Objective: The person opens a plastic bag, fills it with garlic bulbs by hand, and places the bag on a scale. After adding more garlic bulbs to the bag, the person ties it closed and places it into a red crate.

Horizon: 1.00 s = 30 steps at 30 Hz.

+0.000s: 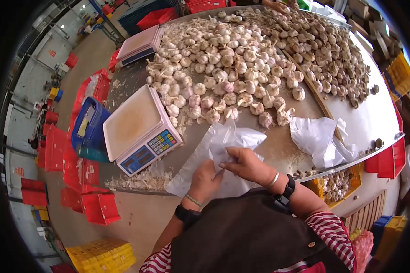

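Note:
A thin white plastic bag (230,136) lies loosely spread at the front of the metal table, below the pile of garlic bulbs (228,59). On the bag's near part, my left hand (204,183) is closed with its fingers curled on the plastic. My right hand (249,167) pinches the bag between thumb and fingers, just right of the left hand. Whether the bag's mouth is parted cannot be seen. To the left stands a digital scale (134,116) with a bare, dusty pan. More white plastic bags (312,136) lie crumpled to the right.
A wooden strip (312,88) divides the white bulbs from browner garlic (328,54). Behind the first scale is a second scale (139,43). A blue bin (90,123) stands left. Another person's hand (276,6) shows at the far edge. Garlic skins (143,179) litter the table.

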Tool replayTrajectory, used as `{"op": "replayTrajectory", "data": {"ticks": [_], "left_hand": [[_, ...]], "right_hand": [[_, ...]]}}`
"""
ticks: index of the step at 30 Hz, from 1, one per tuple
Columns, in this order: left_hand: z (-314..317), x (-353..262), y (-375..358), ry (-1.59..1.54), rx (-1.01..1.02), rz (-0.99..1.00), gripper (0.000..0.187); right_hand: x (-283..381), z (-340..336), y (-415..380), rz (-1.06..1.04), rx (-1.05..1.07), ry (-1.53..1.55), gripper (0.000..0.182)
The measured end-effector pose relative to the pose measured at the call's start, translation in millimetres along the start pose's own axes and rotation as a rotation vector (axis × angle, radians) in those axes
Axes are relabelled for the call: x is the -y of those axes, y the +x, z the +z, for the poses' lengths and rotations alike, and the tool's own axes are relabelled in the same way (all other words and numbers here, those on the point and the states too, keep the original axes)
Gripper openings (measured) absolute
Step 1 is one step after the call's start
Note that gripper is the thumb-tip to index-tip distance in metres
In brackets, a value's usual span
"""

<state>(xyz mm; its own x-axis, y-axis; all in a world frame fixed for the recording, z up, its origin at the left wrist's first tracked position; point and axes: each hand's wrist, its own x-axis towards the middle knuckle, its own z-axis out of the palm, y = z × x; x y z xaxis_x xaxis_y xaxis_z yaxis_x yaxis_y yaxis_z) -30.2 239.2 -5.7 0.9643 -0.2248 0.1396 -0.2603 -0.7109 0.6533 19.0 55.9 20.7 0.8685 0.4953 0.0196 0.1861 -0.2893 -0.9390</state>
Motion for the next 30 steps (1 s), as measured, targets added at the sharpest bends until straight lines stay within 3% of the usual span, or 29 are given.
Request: {"op": "replayTrajectory", "data": {"ticks": [2,3,5,6,7,8,9,11,13,15,16,18,19,21,22,23,25,27,30], "left_hand": [[-7,8,-9,-0.205,0.208,-0.103,0.026],[-10,13,-13,-0.216,0.200,-0.106,0.026],[-14,20,-19,-0.957,0.229,-0.359,0.028],[-17,27,-20,-0.972,0.223,-0.345,0.028],[-17,32,-21,-1.063,0.248,-0.353,0.029],[-17,37,-21,-1.152,0.276,-0.358,0.030],[-14,42,-20,-1.158,0.275,-0.344,0.030],[-3,52,-19,-0.971,0.277,-0.299,0.031],[4,53,-20,-0.858,0.244,-0.268,0.032],[12,56,-17,-0.755,0.155,-0.199,0.032],[18,59,-17,-0.835,0.181,-0.262,0.031],[16,63,-12,-0.822,0.194,-0.136,0.031],[12,60,-8,-0.892,0.265,-0.177,0.029],[-1,48,-2,-1.031,0.335,-0.147,0.034],[-13,37,2,-1.033,0.399,-0.237,0.036],[-11,33,0,-1.044,0.342,-0.261,0.036],[-5,26,-4,-0.919,0.031,-0.126,0.034],[-13,25,-7,-0.890,-0.038,-0.191,0.028],[-16,23,-15,-1.020,-0.050,-0.277,0.026]], "right_hand": [[-9,16,3,0.155,0.200,0.257,0.016],[-13,23,3,0.159,0.208,0.247,0.016],[-6,32,6,0.000,0.184,0.348,0.018],[2,24,5,0.109,0.292,0.137,0.021],[5,26,6,0.108,0.291,0.124,0.021],[7,32,2,0.151,0.192,0.336,0.018],[8,37,-2,0.190,0.088,0.547,0.017],[-8,39,-4,0.203,0.039,0.526,0.018],[-14,35,-7,0.339,-0.075,0.468,0.018],[-9,30,-10,0.350,-0.060,0.183,0.018],[-9,31,-11,0.327,-0.088,0.092,0.021],[-18,32,-12,0.292,-0.104,0.047,0.019],[-31,40,-13,0.321,-0.180,0.236,0.017],[-15,47,-6,0.339,-0.139,0.277,0.020],[-6,50,-1,0.268,-0.083,0.204,0.023],[1,52,2,0.200,-0.041,0.134,0.026],[-7,59,12,0.088,0.026,0.095,0.029],[-12,60,22,-0.045,0.075,0.057,0.032],[-6,58,28,0.106,0.179,0.194,0.047]]}}
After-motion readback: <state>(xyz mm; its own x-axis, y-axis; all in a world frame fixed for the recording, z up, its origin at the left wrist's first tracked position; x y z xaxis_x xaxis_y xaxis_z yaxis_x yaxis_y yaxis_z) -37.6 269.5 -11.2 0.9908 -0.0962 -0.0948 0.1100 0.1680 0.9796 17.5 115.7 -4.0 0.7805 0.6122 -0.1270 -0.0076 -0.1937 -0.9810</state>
